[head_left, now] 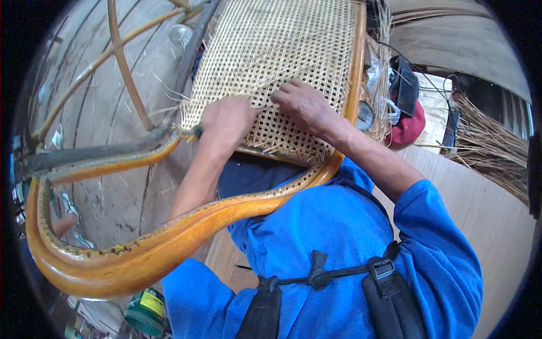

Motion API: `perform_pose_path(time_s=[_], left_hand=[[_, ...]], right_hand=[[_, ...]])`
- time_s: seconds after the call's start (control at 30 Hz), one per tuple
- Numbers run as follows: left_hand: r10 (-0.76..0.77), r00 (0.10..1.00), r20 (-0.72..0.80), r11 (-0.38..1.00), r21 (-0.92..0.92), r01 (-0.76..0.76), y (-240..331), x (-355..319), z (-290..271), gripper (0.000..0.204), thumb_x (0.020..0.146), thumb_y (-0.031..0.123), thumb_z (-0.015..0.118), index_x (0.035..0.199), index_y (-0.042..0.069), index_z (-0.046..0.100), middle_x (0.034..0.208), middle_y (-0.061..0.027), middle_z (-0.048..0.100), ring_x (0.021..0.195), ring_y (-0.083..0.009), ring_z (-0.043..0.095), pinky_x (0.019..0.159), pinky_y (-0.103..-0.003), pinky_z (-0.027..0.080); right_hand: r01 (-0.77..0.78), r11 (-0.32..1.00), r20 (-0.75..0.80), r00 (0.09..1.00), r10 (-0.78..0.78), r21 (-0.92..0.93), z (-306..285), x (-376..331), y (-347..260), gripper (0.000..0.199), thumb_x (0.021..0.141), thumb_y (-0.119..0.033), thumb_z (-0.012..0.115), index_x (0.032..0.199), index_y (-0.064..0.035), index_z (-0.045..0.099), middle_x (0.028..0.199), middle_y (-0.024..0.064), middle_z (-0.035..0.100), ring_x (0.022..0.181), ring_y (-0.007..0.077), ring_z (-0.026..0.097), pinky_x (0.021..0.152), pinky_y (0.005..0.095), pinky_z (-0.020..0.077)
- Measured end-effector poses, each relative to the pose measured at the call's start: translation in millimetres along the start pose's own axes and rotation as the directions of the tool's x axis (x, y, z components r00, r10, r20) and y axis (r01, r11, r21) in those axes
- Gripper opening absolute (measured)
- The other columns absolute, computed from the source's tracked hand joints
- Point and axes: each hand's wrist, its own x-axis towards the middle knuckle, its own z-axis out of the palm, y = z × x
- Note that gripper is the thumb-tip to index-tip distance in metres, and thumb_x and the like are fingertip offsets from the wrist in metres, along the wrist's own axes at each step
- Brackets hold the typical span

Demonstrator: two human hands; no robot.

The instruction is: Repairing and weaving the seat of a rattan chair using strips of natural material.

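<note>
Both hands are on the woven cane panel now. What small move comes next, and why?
Probably draw the thin cane strand taut toward the left hand: both hands pinch close together on the pale woven cane panel, the right hand pressing the weave near the glossy orange curved wooden frame.

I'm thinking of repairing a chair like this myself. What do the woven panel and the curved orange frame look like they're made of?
The woven panel, under both hands, looks like natural cane or rattan strips: pale straw colour, open lattice with loose strand ends, unfinished and matte. The curved frame seems to be bent wood or thick rattan with a glossy orange-brown varnish; it reflects light, and a row of small holes runs along its edge.
</note>
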Motion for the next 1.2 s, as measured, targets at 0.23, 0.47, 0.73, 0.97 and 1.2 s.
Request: perform_pose_path(time_s=[0.23,0.47,0.73,0.97,1.2], left_hand=[[-0.136,0.988,-0.079,0.990,0.013,0.137,-28.4,-50.0,0.9,0.041,0.086,0.041,0.052,0.076,0.003,0.066,0.076,-0.0214,0.064,0.074,-0.0381,0.063,0.067,-0.049,0.048],[-0.358,0.930,-0.080,0.926,-0.159,0.343,-39.1,-81.8,10.6,0.038,0.087,0.041,0.053,0.078,0.007,0.066,0.075,-0.0200,0.064,0.075,-0.0386,0.062,0.067,-0.048,0.047],[-0.412,0.911,-0.019,0.862,-0.333,0.382,-36.1,-98.1,-5.7,0.037,0.083,0.040,0.059,0.074,0.004,0.064,0.072,-0.0190,0.062,0.070,-0.0369,0.061,0.062,-0.045,0.046],[-0.154,0.988,0.011,0.871,-0.471,0.141,-50.7,-86.8,-31.8,0.038,0.083,0.036,0.061,0.072,-0.001,0.060,0.064,-0.0179,0.057,0.059,-0.0295,0.057,0.057,-0.041,0.043],[0.078,0.993,0.083,0.981,-0.185,-0.062,-21.5,-18.2,-7.6,0.032,0.089,0.032,0.049,0.080,0.004,0.060,0.072,-0.0189,0.062,0.072,-0.0381,0.061,0.065,-0.047,0.047]], right_hand=[[0.053,0.997,0.064,0.996,-0.056,0.052,3.0,0.2,24.9,0.015,0.077,-0.020,0.061,0.087,-0.0086,0.059,0.084,0.0079,0.056,0.085,0.0273,0.054,0.077,0.0377,0.0463],[-0.021,0.996,0.206,0.979,0.002,0.088,-0.5,7.7,24.3,0.011,0.074,-0.019,0.061,0.079,-0.0084,0.060,0.082,0.0081,0.059,0.084,0.0280,0.056,0.076,0.0380,0.0480],[-0.264,0.963,0.217,0.944,0.247,0.050,1.0,32.2,13.6,0.014,0.075,-0.013,0.057,0.083,-0.0055,0.067,0.077,0.0178,0.065,0.075,0.0358,0.065,0.064,0.0433,0.0537],[-0.070,0.854,0.284,0.954,-0.093,0.516,-24.7,33.5,-45.9,0.021,0.084,-0.025,0.058,0.093,-0.0056,0.063,0.086,0.0151,0.063,0.082,0.0345,0.060,0.073,0.0419,0.0477],[-0.376,0.889,0.334,0.899,0.283,0.261,-34.5,4.2,0.7,0.022,0.085,-0.028,0.058,0.090,-0.0062,0.062,0.077,0.0167,0.062,0.072,0.0336,0.062,0.064,0.0410,0.0485]])
